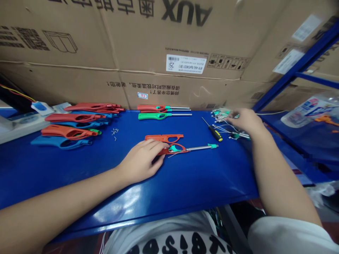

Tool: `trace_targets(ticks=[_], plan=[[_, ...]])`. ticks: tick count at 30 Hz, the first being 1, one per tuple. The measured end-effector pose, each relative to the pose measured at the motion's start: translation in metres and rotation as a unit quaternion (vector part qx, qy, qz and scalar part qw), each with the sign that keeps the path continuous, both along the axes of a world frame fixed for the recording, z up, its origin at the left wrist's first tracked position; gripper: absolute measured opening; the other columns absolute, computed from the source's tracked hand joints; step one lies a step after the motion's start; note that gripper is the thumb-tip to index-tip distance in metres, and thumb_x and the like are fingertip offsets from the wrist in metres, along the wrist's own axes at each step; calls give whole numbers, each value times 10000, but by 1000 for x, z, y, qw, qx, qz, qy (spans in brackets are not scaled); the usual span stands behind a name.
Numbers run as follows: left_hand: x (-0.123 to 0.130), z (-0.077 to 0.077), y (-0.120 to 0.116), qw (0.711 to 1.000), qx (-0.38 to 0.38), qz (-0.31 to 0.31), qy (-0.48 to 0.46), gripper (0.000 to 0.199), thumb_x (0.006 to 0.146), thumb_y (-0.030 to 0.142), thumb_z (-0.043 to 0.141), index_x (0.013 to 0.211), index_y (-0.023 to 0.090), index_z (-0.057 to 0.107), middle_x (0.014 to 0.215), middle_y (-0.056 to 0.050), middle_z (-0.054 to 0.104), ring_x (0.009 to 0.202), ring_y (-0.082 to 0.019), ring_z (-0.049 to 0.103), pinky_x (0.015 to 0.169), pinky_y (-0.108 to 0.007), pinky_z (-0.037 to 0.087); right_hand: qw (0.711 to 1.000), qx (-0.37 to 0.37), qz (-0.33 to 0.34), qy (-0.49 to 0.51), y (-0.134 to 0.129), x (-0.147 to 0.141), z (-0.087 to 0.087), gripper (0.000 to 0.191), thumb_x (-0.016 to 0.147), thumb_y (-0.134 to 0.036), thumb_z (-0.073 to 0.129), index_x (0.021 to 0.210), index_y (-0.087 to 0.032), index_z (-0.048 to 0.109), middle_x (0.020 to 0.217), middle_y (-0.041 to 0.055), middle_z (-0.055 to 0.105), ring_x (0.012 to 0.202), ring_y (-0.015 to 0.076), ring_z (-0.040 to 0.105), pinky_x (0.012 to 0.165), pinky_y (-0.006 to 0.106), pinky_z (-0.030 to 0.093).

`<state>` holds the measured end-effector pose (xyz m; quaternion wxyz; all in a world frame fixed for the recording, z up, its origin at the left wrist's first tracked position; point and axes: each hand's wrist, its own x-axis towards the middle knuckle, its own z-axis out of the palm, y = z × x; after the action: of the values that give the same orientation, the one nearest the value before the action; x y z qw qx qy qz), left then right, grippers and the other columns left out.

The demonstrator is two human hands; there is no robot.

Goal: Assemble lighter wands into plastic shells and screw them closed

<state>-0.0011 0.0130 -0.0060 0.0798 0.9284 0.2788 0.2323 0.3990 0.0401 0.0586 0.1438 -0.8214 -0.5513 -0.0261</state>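
My left hand (144,160) is closed on the handle end of an opened orange lighter (182,149), whose metal tube points right with a teal piece near its tip. Just behind it lies an orange half shell (165,137). At the right, my right hand (242,120) reaches into a small pile of teal and white wired parts (220,114); its fingertips are pressed together, and what they hold is too small to make out. A black and yellow screwdriver (215,133) lies beside the pile. Several small screws (114,132) are scattered left of the half shell.
Stacked red and blue handle shells (66,141) lie at the left, near a white power strip (23,121). One red and one green lighter (155,116) rest by the cardboard wall (148,53). A blue metal frame (288,76) and a plastic bottle (304,113) stand right.
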Motion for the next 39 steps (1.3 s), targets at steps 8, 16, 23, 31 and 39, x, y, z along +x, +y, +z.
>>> trace_targets(ticks=[8,16,23,31,39], plan=[[0,-8,7,994,-62,-13,-88,293,965,228,576,1254,183,608,1232,-101,690,1153,-245,639,995,-425,527,936,208,98,267,2,-62,-3,112,844,-249,681,929,-184,648,859,71,680,613,129,558,602,300,470],[5,-3,1,962,-130,-37,-239,227,992,241,573,1141,214,742,1126,-70,763,1062,-206,706,941,-353,555,729,47,382,566,-40,-168,-42,244,817,-376,746,978,-223,644,841,21,722,542,97,592,494,242,508],[7,3,-4,944,-126,-11,-304,167,933,249,668,1062,204,764,1148,-64,759,1075,-192,706,972,-303,536,785,62,485,379,-50,-176,-56,198,901,-355,676,1010,-189,687,758,26,705,558,110,571,539,247,472],[8,-4,-3,918,-225,45,-324,185,940,302,650,1066,178,705,972,-60,736,872,-168,685,813,-291,550,842,-32,531,90,-50,-163,-44,102,922,-271,639,996,-225,692,1154,77,597,898,185,635,781,324,506],[9,-5,4,929,-225,62,-286,183,930,322,656,1008,177,734,863,-28,651,694,-116,589,624,-234,467,834,-29,519,183,-43,-159,-45,104,974,-260,561,943,-191,633,962,44,658,789,147,594,712,275,452]])
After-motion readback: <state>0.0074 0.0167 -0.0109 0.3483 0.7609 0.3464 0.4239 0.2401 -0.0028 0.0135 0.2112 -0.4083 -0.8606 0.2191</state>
